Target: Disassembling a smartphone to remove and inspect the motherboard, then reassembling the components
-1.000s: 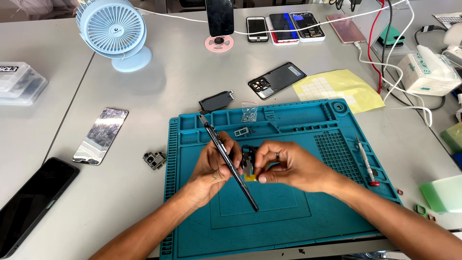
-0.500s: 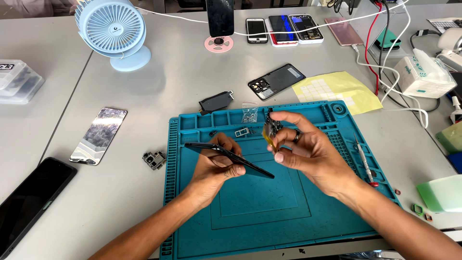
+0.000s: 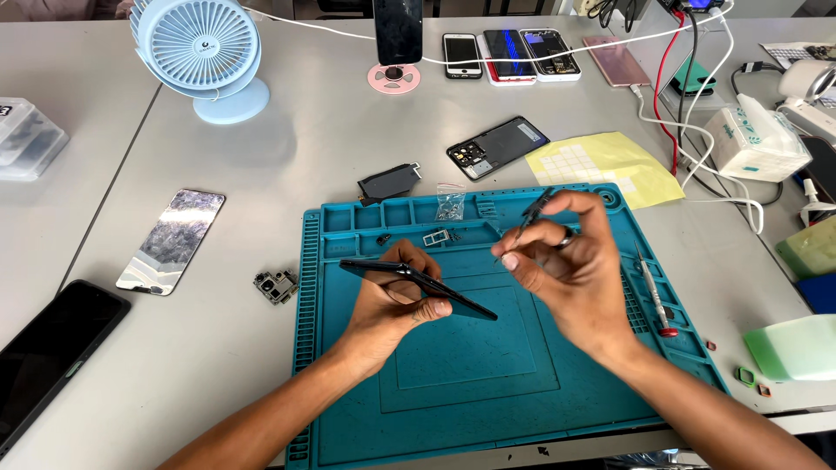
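- A black phone (image 3: 48, 348) lies at the far left edge of the grey worktop (image 3: 348, 113), with a clear plastic box (image 3: 26, 139) further back.
- A pale blue desk fan (image 3: 202, 52) stands at the back; nearer lies a glossy back cover (image 3: 171, 239), and a small camera module (image 3: 276, 285) sits just beside the teal repair mat (image 3: 470, 383).
- The left hand (image 3: 392, 305) hovers over the mat, its grip closed around a dark phone frame (image 3: 418, 287), held edge-on and tilted, thumb on top.
- A small bag of screws (image 3: 449, 205) rests in a tray compartment at the mat's back edge; a dark flat part (image 3: 389, 182) lies just behind the mat.
- The right hand (image 3: 570, 270) is raised above the mat, its grip pinched narrow on slim tweezers (image 3: 533, 211), tips pointing up and away; a ring shows on one finger.
- An opened phone (image 3: 498, 146) and a yellow sheet (image 3: 605, 164) lie behind it.
- A screwdriver (image 3: 653, 292) rests on the mat's right side.
- A white tissue pack (image 3: 756, 139) sits far right.
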